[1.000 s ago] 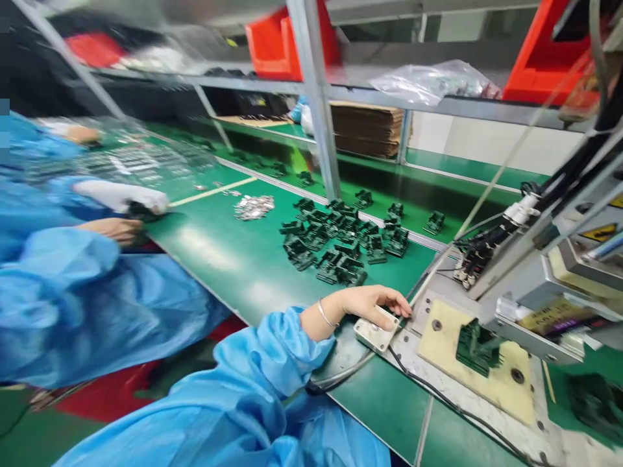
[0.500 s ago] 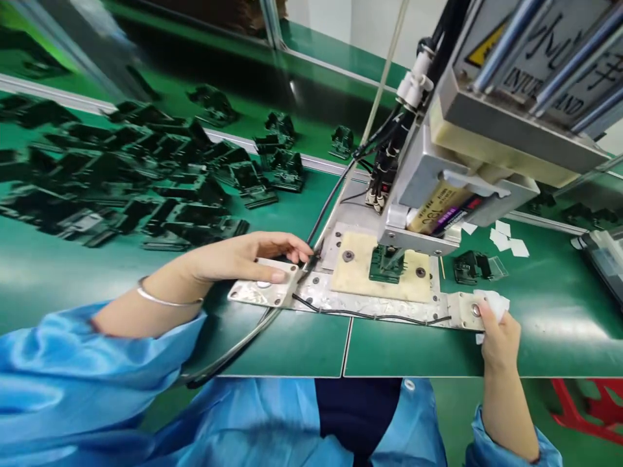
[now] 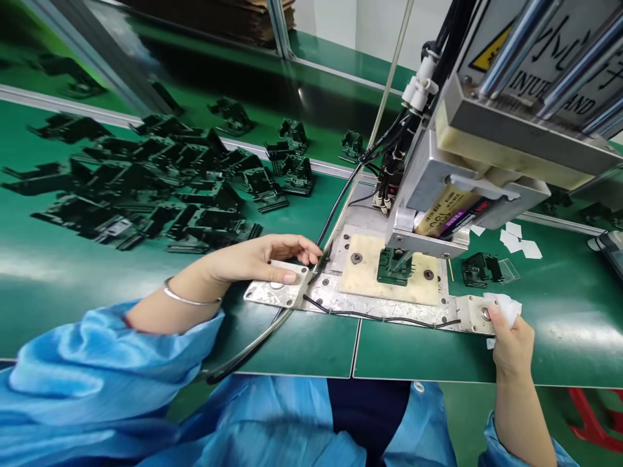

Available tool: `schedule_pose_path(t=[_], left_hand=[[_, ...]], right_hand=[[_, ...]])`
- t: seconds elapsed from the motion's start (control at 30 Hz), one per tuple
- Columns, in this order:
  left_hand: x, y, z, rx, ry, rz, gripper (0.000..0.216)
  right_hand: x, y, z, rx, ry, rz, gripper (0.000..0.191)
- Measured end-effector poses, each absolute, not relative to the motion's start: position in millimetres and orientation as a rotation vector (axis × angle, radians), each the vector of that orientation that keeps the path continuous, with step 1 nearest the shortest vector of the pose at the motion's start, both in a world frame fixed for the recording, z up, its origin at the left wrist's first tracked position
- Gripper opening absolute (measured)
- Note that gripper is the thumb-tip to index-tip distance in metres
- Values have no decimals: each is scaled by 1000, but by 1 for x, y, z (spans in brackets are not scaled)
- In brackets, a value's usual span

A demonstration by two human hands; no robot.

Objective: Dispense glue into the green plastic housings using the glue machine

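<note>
My left hand (image 3: 267, 259) rests its thumb on the button of the left metal block (image 3: 260, 297); its fingers are stretched out above, near the hoses, and hold nothing. At the other end, my right hand (image 3: 514, 340) grips a crumpled white tissue (image 3: 509, 309), with the thumb by the round button of the right metal block (image 3: 471, 314). Between the hands, a dark plastic part (image 3: 392, 267) sits on the cream fixture plate (image 3: 351, 280). Just above it is the lower end of the press head (image 3: 429, 242), which bears a gold-and-purple label.
Many dark plastic parts (image 3: 131, 175) lie heaped at the left. Black and clear hoses (image 3: 335, 220) run past my left hand. Right of the fixture lie another dark part (image 3: 476, 268) and several white squares (image 3: 510, 241). A red stool (image 3: 591, 418) stands below the table.
The whole scene has shifted a little to the right in the picture as the camera turned. Both hands keep their places on the metal blocks.
</note>
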State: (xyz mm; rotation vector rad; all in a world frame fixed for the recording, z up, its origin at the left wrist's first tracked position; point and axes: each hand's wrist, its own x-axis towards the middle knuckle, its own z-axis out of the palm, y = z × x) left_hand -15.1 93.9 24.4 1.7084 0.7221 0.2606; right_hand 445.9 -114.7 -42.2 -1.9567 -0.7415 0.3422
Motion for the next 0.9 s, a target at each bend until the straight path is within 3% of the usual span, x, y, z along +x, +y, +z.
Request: schedule_pose_path(t=[0.47,0.9], left_hand=[[-19,95,17,1653,703,268,61],[-23,99,14,1713,684,283,50]], right_hand=[[449,-115,-49,-1808,-826,302,54],[448,-116,-47,-1797,-873,301,50]])
